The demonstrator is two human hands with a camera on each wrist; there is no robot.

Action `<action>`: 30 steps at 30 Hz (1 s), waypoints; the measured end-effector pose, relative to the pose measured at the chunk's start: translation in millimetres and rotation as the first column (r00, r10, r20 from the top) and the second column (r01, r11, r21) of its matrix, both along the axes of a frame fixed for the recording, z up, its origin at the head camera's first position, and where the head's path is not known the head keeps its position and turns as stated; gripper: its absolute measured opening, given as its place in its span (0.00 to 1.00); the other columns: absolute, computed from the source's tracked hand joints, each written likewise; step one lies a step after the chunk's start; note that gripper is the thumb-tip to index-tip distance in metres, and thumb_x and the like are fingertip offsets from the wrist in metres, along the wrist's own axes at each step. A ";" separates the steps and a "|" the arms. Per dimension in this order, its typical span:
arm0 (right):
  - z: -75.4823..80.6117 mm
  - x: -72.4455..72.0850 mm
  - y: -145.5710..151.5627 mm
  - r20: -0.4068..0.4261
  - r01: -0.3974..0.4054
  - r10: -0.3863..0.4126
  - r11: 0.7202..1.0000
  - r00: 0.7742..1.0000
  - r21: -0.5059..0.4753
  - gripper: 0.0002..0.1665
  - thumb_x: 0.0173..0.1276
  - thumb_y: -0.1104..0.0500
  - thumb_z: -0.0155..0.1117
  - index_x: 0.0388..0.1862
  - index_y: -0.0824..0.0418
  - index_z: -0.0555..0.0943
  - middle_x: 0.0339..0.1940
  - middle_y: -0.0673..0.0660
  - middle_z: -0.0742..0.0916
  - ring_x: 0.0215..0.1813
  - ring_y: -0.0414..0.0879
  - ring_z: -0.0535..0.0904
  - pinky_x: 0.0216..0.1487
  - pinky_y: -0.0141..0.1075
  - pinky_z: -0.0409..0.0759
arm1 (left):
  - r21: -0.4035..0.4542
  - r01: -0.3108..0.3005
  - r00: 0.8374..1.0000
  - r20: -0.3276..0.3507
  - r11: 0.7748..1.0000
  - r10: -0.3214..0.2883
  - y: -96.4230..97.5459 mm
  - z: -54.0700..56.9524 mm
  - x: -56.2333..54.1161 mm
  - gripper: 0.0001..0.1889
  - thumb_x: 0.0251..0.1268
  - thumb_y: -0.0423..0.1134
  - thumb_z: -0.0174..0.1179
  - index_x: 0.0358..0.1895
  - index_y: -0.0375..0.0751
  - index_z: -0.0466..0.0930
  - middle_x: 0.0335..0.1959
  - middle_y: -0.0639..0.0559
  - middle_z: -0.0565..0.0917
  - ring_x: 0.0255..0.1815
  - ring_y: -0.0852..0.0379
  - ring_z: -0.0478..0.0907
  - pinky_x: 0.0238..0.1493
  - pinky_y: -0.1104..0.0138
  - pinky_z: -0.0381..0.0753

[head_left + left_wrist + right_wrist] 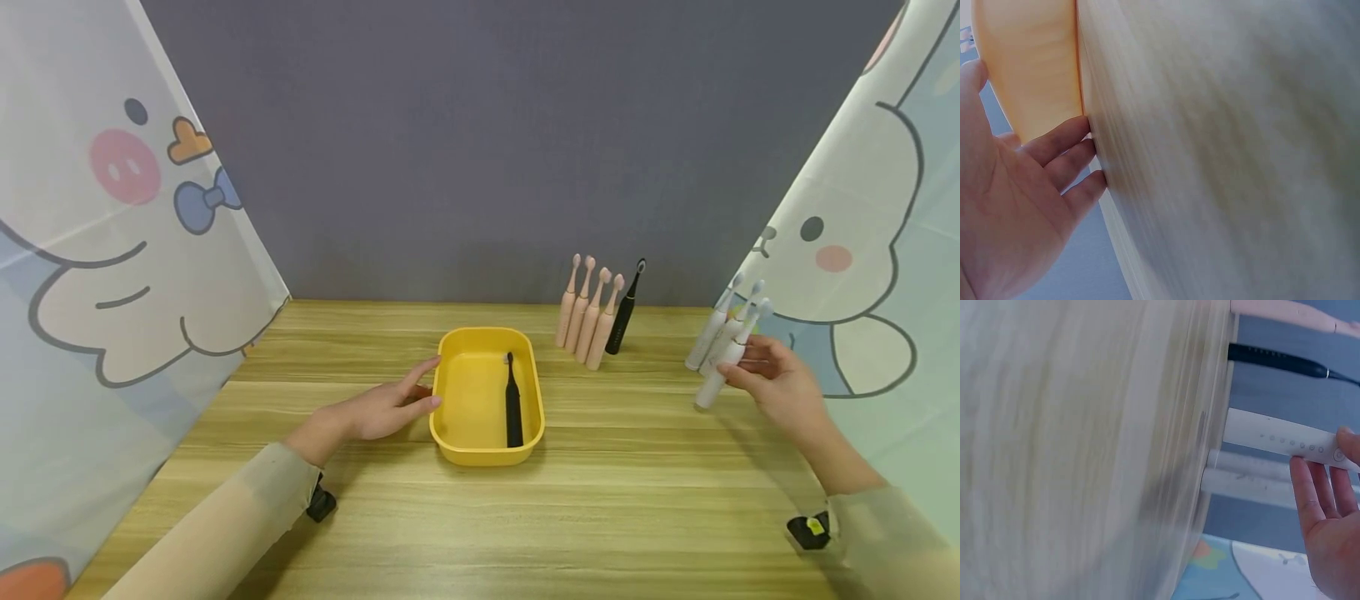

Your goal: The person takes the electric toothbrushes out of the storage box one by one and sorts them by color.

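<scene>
In the head view my right hand (783, 385) pinches a white electric toothbrush (722, 375) between thumb and fingers. The right wrist view shows the row of small marks on its white handle (1291, 440). Two more white toothbrushes (705, 342) stand upright just behind it. My left hand (382, 408) touches the left side of a yellow tub (487, 457), thumb and index finger at its rim. Its other fingers (1063, 140) reach low beside the tub wall in the left wrist view. Inside the tub, along its right side, lies a black electric toothbrush (513, 408).
Several pink electric toothbrushes (592, 325) stand in a row right of the tub, with another black toothbrush (624, 312) at the row's end. A grey panel (480, 150) rises behind the wooden table (525, 533). Cartoon-printed cloths (120, 275) hang at both sides.
</scene>
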State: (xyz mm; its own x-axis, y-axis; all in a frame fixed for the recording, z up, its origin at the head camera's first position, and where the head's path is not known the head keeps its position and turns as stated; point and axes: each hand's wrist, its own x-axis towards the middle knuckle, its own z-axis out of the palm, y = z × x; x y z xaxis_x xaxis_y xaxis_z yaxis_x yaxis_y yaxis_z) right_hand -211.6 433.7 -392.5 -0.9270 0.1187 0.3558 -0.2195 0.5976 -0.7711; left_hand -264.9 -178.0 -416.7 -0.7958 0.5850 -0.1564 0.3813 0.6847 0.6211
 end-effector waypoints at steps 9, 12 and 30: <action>-0.4 -4.0 18.0 0.015 0.038 -0.037 0.998 0.999 -0.044 0.25 0.77 0.65 0.73 0.59 0.38 0.75 0.44 0.26 0.81 0.42 0.19 0.81 0.39 0.19 0.84 | 0.001 0.000 1.000 -0.001 1.000 0.000 -0.4 -0.8 0.2 0.45 0.86 0.70 0.46 0.92 0.64 0.35 0.80 0.42 0.78 0.81 0.37 0.73 0.84 0.36 0.66; -1.0 -5.9 22.3 0.022 0.059 -0.058 0.997 0.998 -0.051 0.26 0.78 0.64 0.73 0.58 0.35 0.73 0.44 0.26 0.80 0.42 0.18 0.80 0.39 0.19 0.84 | 0.006 0.002 1.000 -0.002 1.000 -0.002 -0.3 -0.8 0.2 0.45 0.86 0.70 0.46 0.93 0.63 0.35 0.79 0.42 0.78 0.81 0.37 0.74 0.84 0.37 0.66; -5.4 -26.6 30.1 0.048 0.176 -0.179 0.982 0.983 0.067 0.40 0.80 0.57 0.72 0.77 0.75 0.64 0.48 0.42 0.83 0.38 0.14 0.74 0.35 0.18 0.82 | 0.007 0.001 1.000 -0.005 1.000 -0.001 -1.0 -1.6 -0.4 0.45 0.86 0.70 0.46 0.93 0.62 0.35 0.79 0.42 0.78 0.81 0.38 0.74 0.84 0.37 0.66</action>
State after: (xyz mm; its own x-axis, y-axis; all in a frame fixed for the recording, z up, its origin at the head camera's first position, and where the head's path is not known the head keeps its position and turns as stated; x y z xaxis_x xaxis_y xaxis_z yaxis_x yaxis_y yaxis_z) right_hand -238.2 463.8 -397.9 -0.9112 0.2621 0.3178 -0.0650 0.6704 -0.7392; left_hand -265.3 -179.0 -418.3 -0.7962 0.5867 -0.1478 0.3850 0.6798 0.6242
